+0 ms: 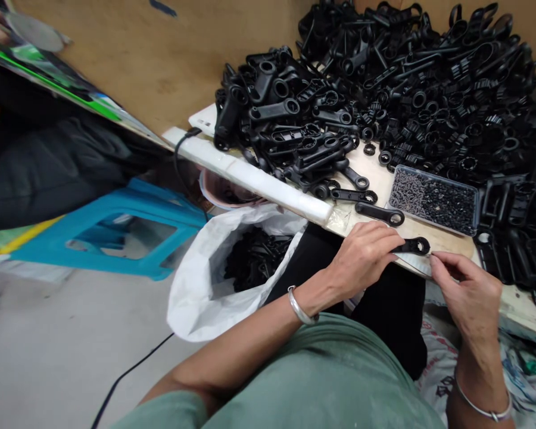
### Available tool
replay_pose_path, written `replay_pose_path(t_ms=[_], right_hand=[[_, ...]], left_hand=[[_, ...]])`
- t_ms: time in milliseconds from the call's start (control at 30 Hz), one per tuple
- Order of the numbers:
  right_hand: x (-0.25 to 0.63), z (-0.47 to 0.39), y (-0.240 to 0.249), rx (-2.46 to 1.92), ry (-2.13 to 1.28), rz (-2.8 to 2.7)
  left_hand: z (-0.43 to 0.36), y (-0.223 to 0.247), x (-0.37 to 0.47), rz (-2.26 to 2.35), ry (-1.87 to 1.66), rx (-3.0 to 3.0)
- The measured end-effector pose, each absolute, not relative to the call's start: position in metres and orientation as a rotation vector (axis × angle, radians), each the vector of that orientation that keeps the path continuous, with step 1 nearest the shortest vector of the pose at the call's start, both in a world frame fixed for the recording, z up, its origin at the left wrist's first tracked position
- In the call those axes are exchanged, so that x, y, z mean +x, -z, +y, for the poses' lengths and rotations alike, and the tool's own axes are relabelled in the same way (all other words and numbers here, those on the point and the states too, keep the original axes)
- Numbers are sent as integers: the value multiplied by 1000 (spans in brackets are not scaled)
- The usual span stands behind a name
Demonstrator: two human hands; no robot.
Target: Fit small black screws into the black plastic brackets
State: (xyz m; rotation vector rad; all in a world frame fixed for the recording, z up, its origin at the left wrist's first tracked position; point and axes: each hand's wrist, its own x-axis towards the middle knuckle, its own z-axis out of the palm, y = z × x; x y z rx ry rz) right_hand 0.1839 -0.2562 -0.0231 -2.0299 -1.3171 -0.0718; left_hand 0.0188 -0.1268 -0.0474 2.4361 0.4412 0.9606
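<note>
The part [416, 245] is held just above the front edge of the table [460, 239], with its shank pinched between the thumb and fingers of the left hand [370, 251] and its ringed end left showing toward the right. The thumb and forefinger of the right hand [467, 289] are pressed together at the tips just beside that ring; whether a tiny piece is gripped between them cannot be told.

By its look, the part can be judged to be moulded plastic: light, stiff, rather smooth and not easily broken, though it could be twisted out of loose fingertips. It is best gripped by the flat shank, so that the ring is left uncovered.

A similar part [379, 214] is laid on the table nearby, beside a clear box [477, 211] filled with small pieces, silvery on one side and black on the other. The rear of the table is covered by a heap [406, 77] of black mouldings, backed by a brown board [214, 53]. Below, a white sack [190, 292], partly filled with black things, and a blue stool [89, 235] are set over the grey floor [84, 345].
</note>
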Motion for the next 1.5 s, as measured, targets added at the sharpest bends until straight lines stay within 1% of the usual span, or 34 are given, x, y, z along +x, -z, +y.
replay_pose_path(t_ms=[200, 433, 533, 833, 1500], right_hand=[[185, -255, 25, -2026, 63, -1325], [184, -258, 25, -2035, 42, -1261], [185, -261, 25, -2028, 23, -1241], [187, -262, 28, -2024, 19, -1185], [183, -258, 30, -2002, 19, -1163]], left_hand=[[-129, 40, 28, 430, -983, 2423], [-127, 25, 59, 459, -656, 2665], [-125, 27, 67, 454, -599, 2709], [-125, 37, 70, 360, -703, 2726], [-134, 45, 75, 421, -925, 2756]])
